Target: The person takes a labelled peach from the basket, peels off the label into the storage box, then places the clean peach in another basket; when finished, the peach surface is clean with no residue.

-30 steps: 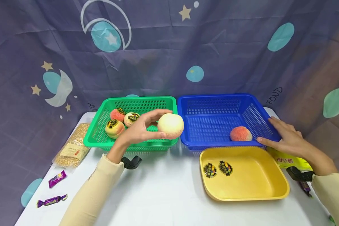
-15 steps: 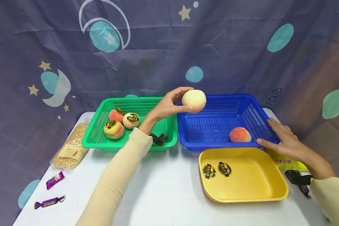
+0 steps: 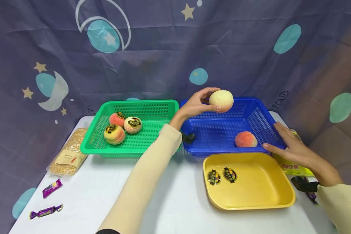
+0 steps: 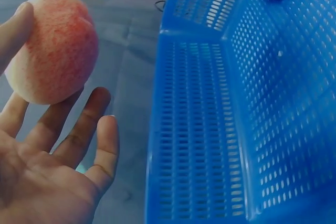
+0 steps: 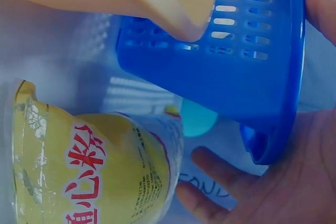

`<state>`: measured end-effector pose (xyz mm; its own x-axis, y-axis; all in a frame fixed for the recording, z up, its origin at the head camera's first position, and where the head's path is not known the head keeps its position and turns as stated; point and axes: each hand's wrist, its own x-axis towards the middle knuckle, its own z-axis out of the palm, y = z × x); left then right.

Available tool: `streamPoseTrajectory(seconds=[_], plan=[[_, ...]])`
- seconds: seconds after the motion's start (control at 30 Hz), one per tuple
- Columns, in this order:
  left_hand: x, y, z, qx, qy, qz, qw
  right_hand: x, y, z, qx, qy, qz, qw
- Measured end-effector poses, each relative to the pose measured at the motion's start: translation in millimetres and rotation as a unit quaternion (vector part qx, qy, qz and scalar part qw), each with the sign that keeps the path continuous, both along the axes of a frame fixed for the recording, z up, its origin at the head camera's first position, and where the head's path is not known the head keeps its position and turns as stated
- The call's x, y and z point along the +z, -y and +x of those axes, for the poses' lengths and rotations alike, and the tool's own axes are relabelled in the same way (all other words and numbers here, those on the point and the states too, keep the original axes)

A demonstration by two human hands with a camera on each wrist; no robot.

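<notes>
My left hand [image 3: 193,105] holds a pale peach [image 3: 221,101] between thumb and fingers, above the blue basket [image 3: 219,130]. In the left wrist view, the peach's red-blushed side [image 4: 59,51] shows, beside the basket's slotted wall [image 4: 197,129]. One red peach [image 3: 245,139] lies in the blue basket's front right part. At that basket's right front corner rests my right hand [image 3: 296,151], thumb spread along the front rim and fingers at the right side. The right wrist view shows the hand [image 5: 299,177] touching the rim, with fairly straight fingers.
To the left, a green basket [image 3: 152,133] holds three stickered peaches [image 3: 114,134]. A yellow basin [image 3: 251,185] with two stickers stands in front of the blue basket. A yellow food bag [image 3: 291,167] lies at right; a kernel bag [image 3: 68,157] and two purple sweets [image 3: 45,212] lie left.
My left hand has carried the pale peach rightward and upward, from the green basket's right edge to above the blue basket. My right hand stays at the blue basket's corner.
</notes>
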<state>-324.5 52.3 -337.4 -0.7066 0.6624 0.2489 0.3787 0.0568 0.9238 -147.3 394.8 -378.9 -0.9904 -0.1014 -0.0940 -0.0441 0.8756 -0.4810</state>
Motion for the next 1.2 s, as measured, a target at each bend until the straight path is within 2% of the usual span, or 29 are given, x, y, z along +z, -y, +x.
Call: streamPoseTrajectory(seconds=[0.27,0.5,0.63,0.87,1.1,1.2], plan=[[-11.1,-25.5,-3.2,-0.056,0.031,-0.091,0.9938,1.6,1,1.1,-0.009,0.006,-0.002,0.9999],[-22.7,-40.3,-8.6,-0.072,0.002,-0.153,0.9856,3.6,-1,1.5,-0.009,0.007,-0.006,0.9999],[-30.7,-45.0,-12.4,-0.086,-0.018,-0.203,0.9751,2.8,1,1.9,-0.011,0.008,-0.004,0.9999],[-45.1,-44.6,-13.9,-0.11,0.029,-0.27,0.956,1.9,8,-2.4,-0.008,0.01,-0.004,0.9999],[-45.0,-51.7,-9.8,-0.141,0.004,-0.319,0.9371,3.6,2,0.8,-0.012,0.008,0.001,0.9999],[-43.8,-52.8,-7.0,-0.145,0.01,-0.337,0.9304,3.6,2,1.2,-0.012,0.007,-0.001,0.9999]])
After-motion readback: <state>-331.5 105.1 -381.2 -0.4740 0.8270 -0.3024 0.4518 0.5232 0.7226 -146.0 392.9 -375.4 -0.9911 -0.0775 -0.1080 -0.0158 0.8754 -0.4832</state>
